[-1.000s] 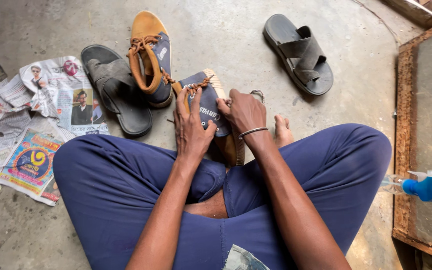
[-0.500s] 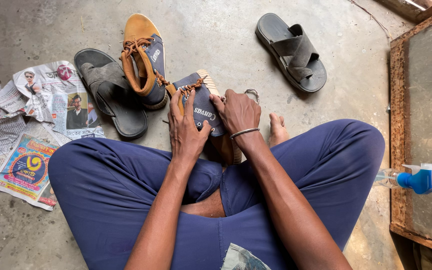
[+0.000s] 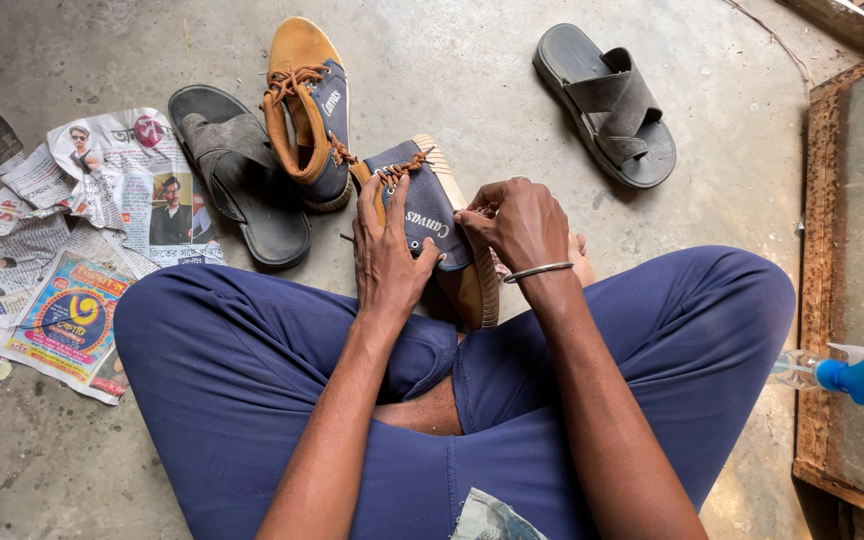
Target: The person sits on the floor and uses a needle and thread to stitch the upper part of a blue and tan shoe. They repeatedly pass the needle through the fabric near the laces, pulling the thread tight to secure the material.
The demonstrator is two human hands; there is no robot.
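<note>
I sit cross-legged on a concrete floor in blue trousers. A tan and navy high-top shoe (image 3: 430, 215) with brown laces rests on its side above my lap. My left hand (image 3: 389, 255) grips its left side near the laces. On its right side my right hand (image 3: 518, 222), with a metal bangle at the wrist, holds the shoe. The matching second shoe (image 3: 305, 110) lies on the floor just beyond, toe pointing away from me.
A dark sandal (image 3: 238, 186) lies left of the shoes, another sandal (image 3: 610, 104) at the far right. Newspaper sheets (image 3: 72, 240) are spread at the left. A rusty framed panel (image 3: 857, 270) stands at the right, with a blue-capped bottle (image 3: 852, 375) on it.
Both hands keep hold of the shoe and have shifted only slightly. The view has drifted a little.
</note>
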